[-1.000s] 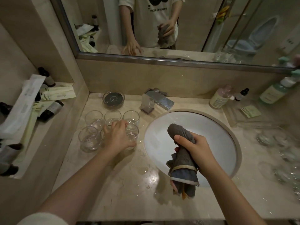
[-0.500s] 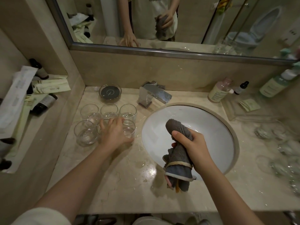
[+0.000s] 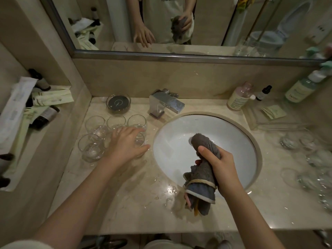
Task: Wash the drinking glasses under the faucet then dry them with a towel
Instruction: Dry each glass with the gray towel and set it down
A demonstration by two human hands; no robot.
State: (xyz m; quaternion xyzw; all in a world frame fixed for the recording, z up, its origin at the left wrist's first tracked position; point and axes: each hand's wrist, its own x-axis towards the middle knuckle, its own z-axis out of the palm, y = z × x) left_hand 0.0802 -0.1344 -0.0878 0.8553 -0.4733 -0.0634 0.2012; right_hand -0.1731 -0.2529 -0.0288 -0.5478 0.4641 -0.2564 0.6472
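Observation:
Several clear drinking glasses (image 3: 90, 147) stand in two rows on the counter left of the sink (image 3: 172, 146). My left hand (image 3: 125, 144) hovers over the front row with fingers spread and relaxed, its thumb and fingertips around the rim of the rightmost front glass (image 3: 140, 141); I cannot tell if it touches. My right hand (image 3: 221, 164) grips a rolled grey towel (image 3: 202, 184) upright over the near part of the basin. The chrome faucet (image 3: 166, 104) shows no running water.
More glasses (image 3: 314, 159), blurred, sit on the wet counter at the right. A dark round dish (image 3: 118, 103) stands behind the left glasses. Bottles (image 3: 239, 97) and a clear tray (image 3: 273, 121) are at the back right. A side ledge (image 3: 27, 112) holds toiletries.
My left hand's fingers have loosened and spread from a closed hold on the front glass. The towel hand has stayed over the basin. The camera has tilted down slightly.

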